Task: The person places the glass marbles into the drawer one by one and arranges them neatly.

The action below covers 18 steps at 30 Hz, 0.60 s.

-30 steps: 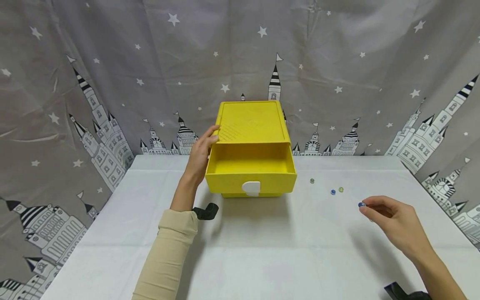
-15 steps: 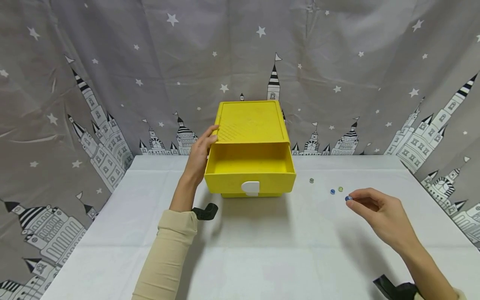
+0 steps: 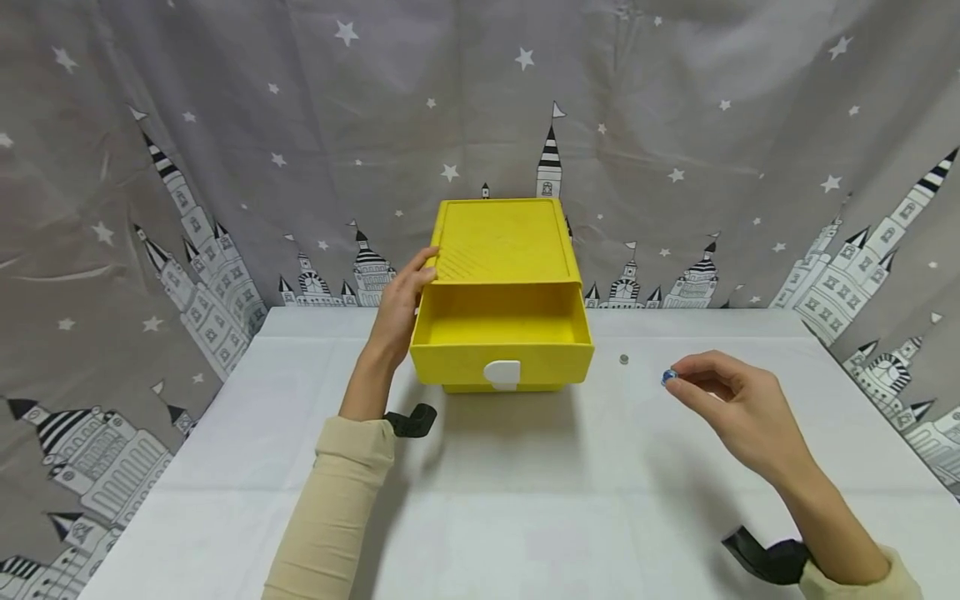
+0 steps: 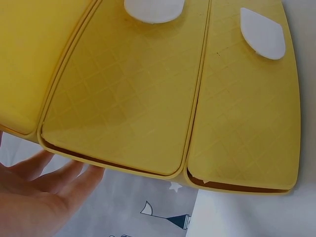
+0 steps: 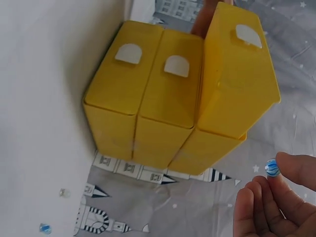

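Observation:
My right hand (image 3: 738, 408) pinches a blue-and-white swirled glass marble (image 5: 272, 167) between thumb and index finger, raised over the table right of a yellow drawer unit (image 3: 506, 242). The unit's top drawer (image 3: 498, 364), with a white tab handle (image 3: 502, 372), is pulled out; its visible inside holds nothing. My left hand (image 3: 396, 321) rests against the unit's left side, fingertips at the top edge. In the left wrist view, its straight fingers (image 4: 81, 185) touch the side wall. Two lower drawers (image 5: 165, 89) are pushed in.
A clear marble (image 5: 64, 193) and a blue one (image 5: 45, 228) lie on the white-covered table (image 3: 525, 500) to the unit's right. Behind the table hangs a grey curtain (image 3: 375, 100) printed with castles and stars.
My right hand has moved left and away from me with the marble, now covering the spot where the blue and yellowish marbles lay in view. My left hand and the drawer unit stay put.

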Available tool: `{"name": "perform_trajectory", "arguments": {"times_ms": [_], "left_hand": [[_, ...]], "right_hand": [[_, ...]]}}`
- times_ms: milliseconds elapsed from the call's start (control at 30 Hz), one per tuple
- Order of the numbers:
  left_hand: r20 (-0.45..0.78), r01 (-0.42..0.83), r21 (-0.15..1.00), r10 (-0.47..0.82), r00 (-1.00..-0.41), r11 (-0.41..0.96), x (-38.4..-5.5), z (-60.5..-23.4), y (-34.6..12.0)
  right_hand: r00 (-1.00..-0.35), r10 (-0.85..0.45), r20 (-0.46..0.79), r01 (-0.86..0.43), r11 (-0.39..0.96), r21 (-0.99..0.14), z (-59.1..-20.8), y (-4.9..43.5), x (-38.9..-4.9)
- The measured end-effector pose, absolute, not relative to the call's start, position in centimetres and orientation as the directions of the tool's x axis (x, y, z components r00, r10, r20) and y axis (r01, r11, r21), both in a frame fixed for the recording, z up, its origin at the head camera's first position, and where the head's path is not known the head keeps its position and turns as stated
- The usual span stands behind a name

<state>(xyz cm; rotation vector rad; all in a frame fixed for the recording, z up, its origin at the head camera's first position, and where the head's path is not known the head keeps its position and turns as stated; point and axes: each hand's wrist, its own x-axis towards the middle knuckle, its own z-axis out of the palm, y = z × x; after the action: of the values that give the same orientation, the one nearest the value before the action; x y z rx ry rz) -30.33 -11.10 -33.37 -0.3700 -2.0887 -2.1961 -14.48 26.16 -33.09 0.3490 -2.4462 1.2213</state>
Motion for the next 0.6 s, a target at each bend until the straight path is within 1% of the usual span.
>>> {"name": "perform_trajectory", "arguments": {"times_ms": [433,600], "left_hand": [[0.222,0.218,0.975,0.104,-0.969,-0.051,-30.4,-33.4,-10.9],[0.225,0.221,0.974,0.107,-0.968,-0.052,-30.5,-33.4,-11.1]], "right_hand": [[-0.869,-0.061,0.491,-0.432,0.577,-0.693,-32.0,24.2,-15.8],[-0.855,-0.069,0.514,-0.468,0.527,-0.709,-31.4,23.2,-16.5]]}}
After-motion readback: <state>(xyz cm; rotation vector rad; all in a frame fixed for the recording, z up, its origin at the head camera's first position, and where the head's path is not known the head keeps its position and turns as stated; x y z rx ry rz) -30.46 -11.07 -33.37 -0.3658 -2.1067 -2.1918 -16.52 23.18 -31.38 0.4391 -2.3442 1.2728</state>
